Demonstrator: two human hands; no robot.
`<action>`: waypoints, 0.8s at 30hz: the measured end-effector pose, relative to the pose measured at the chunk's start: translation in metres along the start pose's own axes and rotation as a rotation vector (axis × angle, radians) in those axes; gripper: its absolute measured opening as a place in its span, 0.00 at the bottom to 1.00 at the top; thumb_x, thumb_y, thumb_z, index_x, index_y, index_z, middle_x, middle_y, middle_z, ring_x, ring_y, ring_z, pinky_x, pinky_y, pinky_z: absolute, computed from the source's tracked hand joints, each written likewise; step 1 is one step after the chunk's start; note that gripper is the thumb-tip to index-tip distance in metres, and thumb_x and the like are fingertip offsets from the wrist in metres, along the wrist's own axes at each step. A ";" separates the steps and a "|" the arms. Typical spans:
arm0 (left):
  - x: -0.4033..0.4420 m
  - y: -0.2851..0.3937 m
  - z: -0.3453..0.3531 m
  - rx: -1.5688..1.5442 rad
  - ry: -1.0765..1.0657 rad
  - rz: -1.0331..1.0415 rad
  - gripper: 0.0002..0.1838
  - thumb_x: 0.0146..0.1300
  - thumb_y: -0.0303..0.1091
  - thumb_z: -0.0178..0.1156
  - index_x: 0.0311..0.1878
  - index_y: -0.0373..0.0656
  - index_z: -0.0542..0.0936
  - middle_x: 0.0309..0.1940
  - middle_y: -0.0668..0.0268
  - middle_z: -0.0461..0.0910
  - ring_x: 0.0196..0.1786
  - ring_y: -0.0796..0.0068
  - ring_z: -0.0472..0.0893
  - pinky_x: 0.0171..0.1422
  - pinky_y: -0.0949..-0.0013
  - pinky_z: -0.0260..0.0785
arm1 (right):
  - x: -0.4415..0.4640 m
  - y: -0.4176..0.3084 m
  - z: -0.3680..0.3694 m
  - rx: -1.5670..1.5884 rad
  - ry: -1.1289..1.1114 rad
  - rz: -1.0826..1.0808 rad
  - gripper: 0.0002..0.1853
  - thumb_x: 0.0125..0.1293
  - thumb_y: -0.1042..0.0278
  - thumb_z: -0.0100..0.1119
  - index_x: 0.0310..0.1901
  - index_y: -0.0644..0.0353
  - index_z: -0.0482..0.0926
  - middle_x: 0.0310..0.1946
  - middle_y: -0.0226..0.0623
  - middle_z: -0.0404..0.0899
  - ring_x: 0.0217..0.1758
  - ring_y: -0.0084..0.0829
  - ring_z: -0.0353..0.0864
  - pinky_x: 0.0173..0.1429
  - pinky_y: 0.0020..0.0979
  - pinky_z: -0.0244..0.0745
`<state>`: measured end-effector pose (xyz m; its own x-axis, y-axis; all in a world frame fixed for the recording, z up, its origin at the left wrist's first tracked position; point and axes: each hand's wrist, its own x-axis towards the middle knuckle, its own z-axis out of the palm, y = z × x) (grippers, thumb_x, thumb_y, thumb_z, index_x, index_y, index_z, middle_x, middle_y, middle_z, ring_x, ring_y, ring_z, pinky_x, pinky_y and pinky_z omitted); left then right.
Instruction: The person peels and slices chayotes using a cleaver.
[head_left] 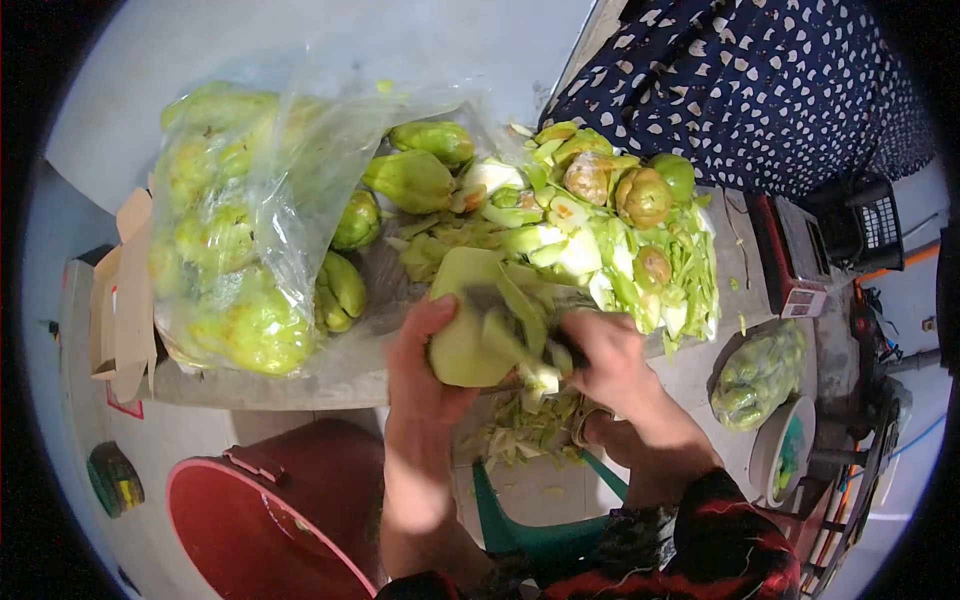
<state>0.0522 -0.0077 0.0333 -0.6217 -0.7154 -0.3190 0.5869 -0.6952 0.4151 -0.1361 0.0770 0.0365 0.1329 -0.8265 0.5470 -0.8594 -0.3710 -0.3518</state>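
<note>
A pale green chayote is held in my left hand, its fingers wrapped round the left side. My right hand is closed on a dark-handled tool, blurred by motion, at the right side of the chayote. Strips of peel hang between the two hands. Just beyond, a heap of peelings with brownish pieces lies on the grey bench top. Whole chayotes lie beside the mouth of a clear plastic bag full of more chayotes.
Below the bench stand a red bucket and a green stool. Another bag of chayotes and a white tub are on the right. A red scale, a black basket and a cardboard box flank the work area.
</note>
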 end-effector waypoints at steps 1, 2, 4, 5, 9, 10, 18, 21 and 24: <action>-0.001 -0.001 -0.002 0.000 -0.004 0.001 0.28 0.60 0.49 0.51 0.58 0.38 0.73 0.47 0.57 0.80 0.47 0.60 0.81 0.42 0.51 0.77 | 0.000 0.002 -0.002 -0.013 -0.144 0.225 0.22 0.38 0.77 0.64 0.40 0.63 0.74 0.27 0.44 0.77 0.27 0.47 0.79 0.30 0.41 0.76; -0.002 0.000 -0.006 -0.028 -0.064 -0.028 0.28 0.60 0.49 0.52 0.58 0.37 0.73 0.46 0.56 0.80 0.47 0.59 0.82 0.43 0.51 0.77 | 0.001 0.003 -0.002 0.008 -0.168 0.296 0.21 0.39 0.77 0.64 0.40 0.63 0.74 0.27 0.44 0.77 0.27 0.47 0.79 0.30 0.41 0.75; 0.000 0.002 -0.007 -0.058 -0.126 -0.048 0.29 0.60 0.49 0.52 0.58 0.37 0.73 0.46 0.55 0.81 0.47 0.58 0.82 0.44 0.52 0.78 | 0.004 0.005 -0.004 0.030 -0.192 0.358 0.21 0.39 0.77 0.64 0.40 0.63 0.74 0.27 0.44 0.77 0.26 0.48 0.78 0.30 0.41 0.75; -0.001 0.002 -0.006 -0.097 -0.110 -0.038 0.28 0.62 0.48 0.50 0.58 0.37 0.73 0.46 0.54 0.81 0.47 0.57 0.82 0.47 0.52 0.78 | 0.003 0.002 -0.008 0.046 -0.143 0.232 0.20 0.40 0.77 0.64 0.39 0.63 0.74 0.26 0.44 0.77 0.26 0.47 0.78 0.29 0.40 0.75; 0.001 0.001 0.004 -0.184 0.030 -0.001 0.27 0.66 0.48 0.46 0.58 0.36 0.73 0.48 0.52 0.81 0.48 0.53 0.82 0.52 0.52 0.76 | -0.003 0.004 -0.008 0.115 0.000 -0.067 0.18 0.41 0.71 0.66 0.36 0.65 0.75 0.26 0.43 0.76 0.24 0.46 0.77 0.27 0.39 0.74; 0.003 0.001 0.004 -0.185 0.030 0.000 0.27 0.66 0.48 0.46 0.58 0.36 0.73 0.48 0.52 0.81 0.48 0.53 0.82 0.52 0.52 0.76 | 0.001 0.000 -0.008 0.084 0.058 -0.100 0.16 0.42 0.67 0.65 0.34 0.66 0.75 0.23 0.41 0.72 0.23 0.43 0.76 0.26 0.39 0.72; 0.001 -0.004 0.010 -0.393 -0.015 -0.006 0.26 0.69 0.47 0.43 0.58 0.35 0.72 0.49 0.51 0.80 0.48 0.54 0.82 0.54 0.49 0.76 | 0.002 -0.002 -0.010 -0.020 0.003 -0.273 0.10 0.47 0.73 0.61 0.32 0.65 0.75 0.19 0.38 0.66 0.20 0.38 0.72 0.22 0.35 0.70; 0.006 -0.006 -0.005 -0.424 -0.410 -0.095 0.26 0.68 0.49 0.44 0.58 0.38 0.75 0.49 0.53 0.80 0.50 0.53 0.81 0.54 0.55 0.76 | 0.004 -0.003 -0.004 0.014 -0.088 0.252 0.17 0.42 0.78 0.63 0.37 0.64 0.73 0.21 0.40 0.73 0.22 0.43 0.77 0.25 0.39 0.72; 0.008 -0.003 -0.008 -0.355 -0.434 -0.083 0.25 0.68 0.48 0.44 0.57 0.40 0.75 0.47 0.54 0.81 0.46 0.53 0.81 0.49 0.54 0.77 | -0.003 0.010 -0.003 0.008 -0.129 0.312 0.19 0.39 0.79 0.62 0.39 0.65 0.74 0.24 0.43 0.76 0.25 0.45 0.79 0.27 0.40 0.75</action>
<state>0.0494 -0.0119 0.0220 -0.7853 -0.6149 0.0721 0.6190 -0.7825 0.0676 -0.1464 0.0767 0.0338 -0.0743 -0.9473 0.3115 -0.8645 -0.0945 -0.4937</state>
